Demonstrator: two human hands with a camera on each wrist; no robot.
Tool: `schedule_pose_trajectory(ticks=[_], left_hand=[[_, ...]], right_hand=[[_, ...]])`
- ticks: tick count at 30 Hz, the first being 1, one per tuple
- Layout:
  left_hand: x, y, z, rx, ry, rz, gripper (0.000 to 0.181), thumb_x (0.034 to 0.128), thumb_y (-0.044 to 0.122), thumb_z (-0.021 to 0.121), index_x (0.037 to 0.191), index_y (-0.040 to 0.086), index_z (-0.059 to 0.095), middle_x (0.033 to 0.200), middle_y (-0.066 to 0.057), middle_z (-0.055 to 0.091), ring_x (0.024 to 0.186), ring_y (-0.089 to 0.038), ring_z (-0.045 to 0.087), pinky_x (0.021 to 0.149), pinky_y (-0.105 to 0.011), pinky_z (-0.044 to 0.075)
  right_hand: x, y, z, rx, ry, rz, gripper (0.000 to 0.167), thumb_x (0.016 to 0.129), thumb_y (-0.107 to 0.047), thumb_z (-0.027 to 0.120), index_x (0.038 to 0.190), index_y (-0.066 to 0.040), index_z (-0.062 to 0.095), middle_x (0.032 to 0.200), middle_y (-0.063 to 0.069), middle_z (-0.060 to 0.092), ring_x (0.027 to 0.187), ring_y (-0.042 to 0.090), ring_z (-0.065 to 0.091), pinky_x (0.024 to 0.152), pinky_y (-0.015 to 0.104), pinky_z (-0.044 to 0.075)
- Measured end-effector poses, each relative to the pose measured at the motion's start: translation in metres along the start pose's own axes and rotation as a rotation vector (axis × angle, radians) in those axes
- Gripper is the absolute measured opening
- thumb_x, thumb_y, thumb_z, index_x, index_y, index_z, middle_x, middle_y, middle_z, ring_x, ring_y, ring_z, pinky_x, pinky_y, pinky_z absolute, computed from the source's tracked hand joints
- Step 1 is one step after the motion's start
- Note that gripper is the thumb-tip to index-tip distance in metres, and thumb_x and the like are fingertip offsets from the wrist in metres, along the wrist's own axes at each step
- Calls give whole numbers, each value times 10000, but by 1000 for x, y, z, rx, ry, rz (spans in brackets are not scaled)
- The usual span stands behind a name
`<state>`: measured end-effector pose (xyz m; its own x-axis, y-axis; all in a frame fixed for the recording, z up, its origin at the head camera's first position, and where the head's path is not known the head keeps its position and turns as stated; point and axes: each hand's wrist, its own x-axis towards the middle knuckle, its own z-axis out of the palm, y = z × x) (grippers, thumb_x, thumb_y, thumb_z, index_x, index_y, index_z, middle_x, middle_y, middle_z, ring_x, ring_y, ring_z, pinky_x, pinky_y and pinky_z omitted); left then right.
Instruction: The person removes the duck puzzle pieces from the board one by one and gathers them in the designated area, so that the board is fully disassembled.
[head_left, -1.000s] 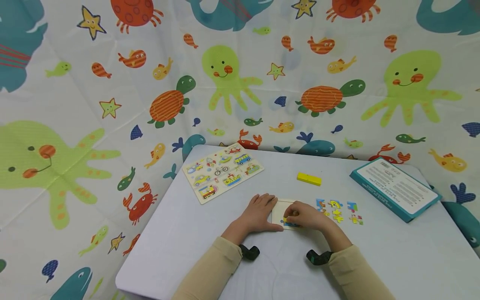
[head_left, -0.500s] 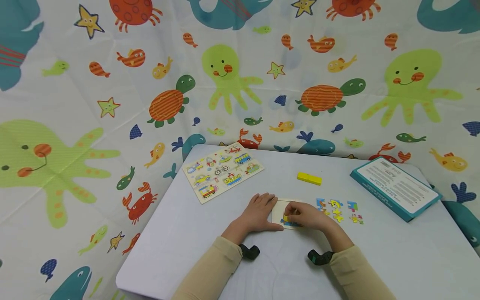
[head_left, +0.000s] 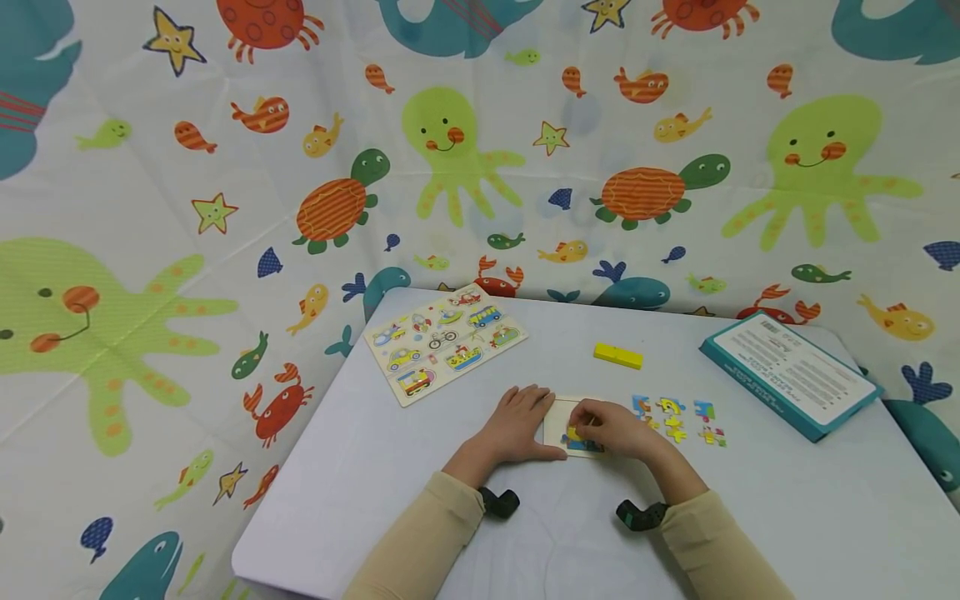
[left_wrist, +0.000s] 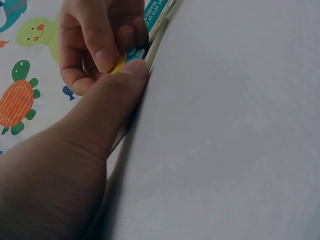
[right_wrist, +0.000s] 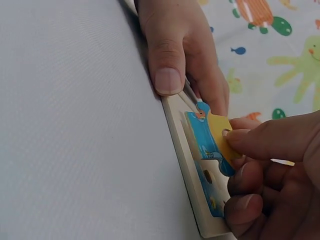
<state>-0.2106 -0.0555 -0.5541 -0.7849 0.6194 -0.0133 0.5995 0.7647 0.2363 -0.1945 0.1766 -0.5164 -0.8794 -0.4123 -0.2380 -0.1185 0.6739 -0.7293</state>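
A small pale wooden puzzle board (head_left: 553, 423) lies on the white table. My left hand (head_left: 517, 425) rests along its left side with fingers spread and fairly straight; the thumb (right_wrist: 167, 75) touches a corner of the frame. With thumb and index finger, my right hand (head_left: 611, 427) pinches a yellow-and-blue jigsaw piece (right_wrist: 220, 135). That piece is tilted over the board, overlapping another blue piece (right_wrist: 207, 182) that lies inside the frame. My right fingers hide part of the board's interior.
Several loose jigsaw pieces (head_left: 675, 421) lie right of the board. Behind stands a yellow block (head_left: 618, 357); a teal-edged box (head_left: 791, 375) is at the right. A vehicle picture board (head_left: 446, 342) lies at back left, before a sea-animal cloth (head_left: 525, 125).
My right hand has shifted very slightly over the board, and the pinched piece has turned a little. My left hand stays in place.
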Motion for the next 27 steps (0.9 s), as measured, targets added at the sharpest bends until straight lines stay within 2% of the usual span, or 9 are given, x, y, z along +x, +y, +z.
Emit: schedule_pose_trajectory(ticks=[6, 14, 27], left_hand=[[-1, 2, -1, 9, -4, -7, 1081, 761, 875, 477, 1573, 191, 274, 1604, 16, 297, 1517, -196, 210, 1242, -464, 156], [-1, 3, -2, 7, -3, -12, 1065, 773, 854, 501, 1574, 191, 271, 1605, 16, 293, 1519, -194, 204, 1244, -459, 149], [0, 2, -1, 7, -6, -14, 1067, 775, 841, 519, 1578, 188, 258, 1609, 16, 284, 1521, -193, 200, 1247, -450, 143]], right_hand=[[-5, 0, -6, -15, 39, 36, 61, 974, -209, 618, 1018, -240, 645, 937, -24, 605, 861, 167, 533, 740, 302, 445], [-17, 2, -28, 6, 63, 67, 71, 979, -217, 613, 1040, -206, 648, 967, 16, 608, 797, 185, 539, 674, 300, 479], [-48, 33, -66, 32, 75, 119, 138, 987, -240, 603, 1090, -152, 634, 1002, 67, 605, 797, 204, 544, 638, 276, 484]])
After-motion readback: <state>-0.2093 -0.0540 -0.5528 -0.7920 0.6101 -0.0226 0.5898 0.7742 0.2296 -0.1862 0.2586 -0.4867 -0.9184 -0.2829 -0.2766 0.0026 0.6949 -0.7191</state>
